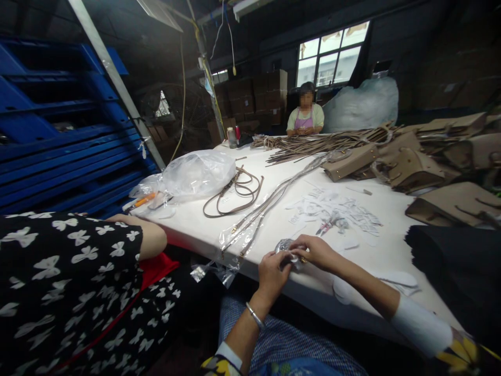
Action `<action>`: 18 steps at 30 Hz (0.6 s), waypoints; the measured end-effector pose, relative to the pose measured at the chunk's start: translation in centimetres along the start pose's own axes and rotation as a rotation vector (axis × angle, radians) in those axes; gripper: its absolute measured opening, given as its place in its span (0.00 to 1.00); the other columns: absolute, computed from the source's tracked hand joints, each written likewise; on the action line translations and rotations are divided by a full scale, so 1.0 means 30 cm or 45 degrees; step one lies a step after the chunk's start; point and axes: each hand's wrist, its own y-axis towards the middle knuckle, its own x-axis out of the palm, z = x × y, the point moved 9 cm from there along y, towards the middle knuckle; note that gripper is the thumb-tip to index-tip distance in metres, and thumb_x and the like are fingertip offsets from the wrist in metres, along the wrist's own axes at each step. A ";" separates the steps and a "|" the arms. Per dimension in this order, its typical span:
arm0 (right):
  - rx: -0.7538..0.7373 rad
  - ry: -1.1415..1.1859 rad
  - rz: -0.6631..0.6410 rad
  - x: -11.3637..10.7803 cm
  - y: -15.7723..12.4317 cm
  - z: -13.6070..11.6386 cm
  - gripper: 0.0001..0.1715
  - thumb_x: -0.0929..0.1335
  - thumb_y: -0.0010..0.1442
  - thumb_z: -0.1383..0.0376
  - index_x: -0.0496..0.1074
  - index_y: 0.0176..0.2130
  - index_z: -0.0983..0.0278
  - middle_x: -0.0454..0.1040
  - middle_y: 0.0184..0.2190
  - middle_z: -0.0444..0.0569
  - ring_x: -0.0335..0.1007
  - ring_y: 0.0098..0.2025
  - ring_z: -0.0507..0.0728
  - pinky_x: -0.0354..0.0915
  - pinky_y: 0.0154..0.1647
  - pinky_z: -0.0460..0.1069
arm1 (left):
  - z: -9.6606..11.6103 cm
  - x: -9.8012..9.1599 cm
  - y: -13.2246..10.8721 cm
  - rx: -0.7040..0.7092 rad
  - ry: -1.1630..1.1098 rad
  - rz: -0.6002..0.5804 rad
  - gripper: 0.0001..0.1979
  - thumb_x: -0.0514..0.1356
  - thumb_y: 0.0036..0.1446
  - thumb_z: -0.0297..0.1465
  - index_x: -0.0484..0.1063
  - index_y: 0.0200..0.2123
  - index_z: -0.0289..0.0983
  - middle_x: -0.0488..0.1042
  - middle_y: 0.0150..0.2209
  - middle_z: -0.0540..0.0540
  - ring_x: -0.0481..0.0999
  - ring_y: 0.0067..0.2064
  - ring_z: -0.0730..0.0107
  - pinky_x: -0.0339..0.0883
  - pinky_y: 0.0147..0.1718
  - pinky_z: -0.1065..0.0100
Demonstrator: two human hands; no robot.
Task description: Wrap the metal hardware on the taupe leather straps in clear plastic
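At the table's near edge, my left hand [273, 272] is closed, its fingers bent around a crumpled, shiny clear plastic wrapping [283, 245]. My right hand [315, 251] pinches the same bundle from the other side. What lies inside the plastic is hidden by my fingers. Just beyond my hands, several small white tags [332, 206] are spread on the white tabletop [282, 209]. Small snips with reddish handles [324, 228] rest among them. To the left, long brown straps in clear plastic sleeves [270, 201] run toward the near edge.
Brown handbags [415, 169] crowd the right side, near black material [442, 261]. Loose straps [329, 143] are piled at the back, before a seated person [305, 117]. A coiled strap [235, 196] and plastic bag [199, 172] lie left. Another person in bow-patterned clothing [78, 282] is close left.
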 end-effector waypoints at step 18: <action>0.014 -0.082 0.066 0.034 0.085 -0.007 0.07 0.65 0.57 0.66 0.73 0.32 0.63 0.75 0.33 0.48 0.69 0.37 0.56 0.61 0.40 0.48 | 0.024 0.014 0.010 0.159 0.180 -0.070 0.07 0.65 0.54 0.28 0.76 0.37 0.43 0.80 0.35 0.48 0.76 0.41 0.61 0.66 0.43 0.65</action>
